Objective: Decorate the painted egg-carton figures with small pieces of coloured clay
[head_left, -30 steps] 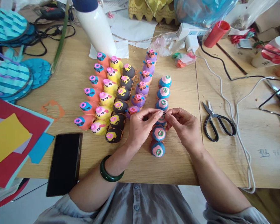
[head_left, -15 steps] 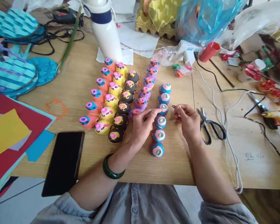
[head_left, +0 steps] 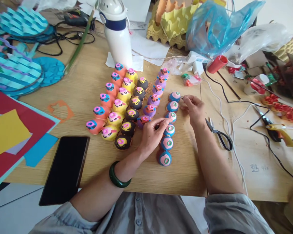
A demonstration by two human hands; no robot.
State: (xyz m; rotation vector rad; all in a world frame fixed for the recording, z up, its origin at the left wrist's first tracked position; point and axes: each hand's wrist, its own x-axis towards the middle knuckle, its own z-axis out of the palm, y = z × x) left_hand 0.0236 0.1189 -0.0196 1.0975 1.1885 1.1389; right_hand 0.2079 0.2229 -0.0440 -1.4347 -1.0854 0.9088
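Observation:
My right hand (head_left: 194, 107) pinches a small black loop (head_left: 182, 97) beside the farthest cup of a row of blue egg-carton cups (head_left: 166, 143). Each cup has a pink top, and green rings show on several; the farthest cup (head_left: 174, 96) has only a faint mark. My left hand (head_left: 154, 133) is closed, thumb and forefinger together at the side of the row's third cup from the far end. Whether anything is between these fingertips is hidden. To its left stand painted rows of purple (head_left: 153, 100), black (head_left: 132, 114), yellow (head_left: 114, 118) and orange (head_left: 95, 125) cups.
Black-handled scissors (head_left: 224, 139) lie partly behind my right forearm, near white cables (head_left: 230, 125). A glue gun (head_left: 282, 131) is at the right. A phone (head_left: 64, 165) and coloured sheets (head_left: 8, 136) lie left. A white bottle (head_left: 118, 42) and egg trays (head_left: 177, 24) stand behind.
My right hand has moved away from me along the blue row, bringing the black loop beside its farthest cup. My left hand stays by the third cup. The view has shifted slightly.

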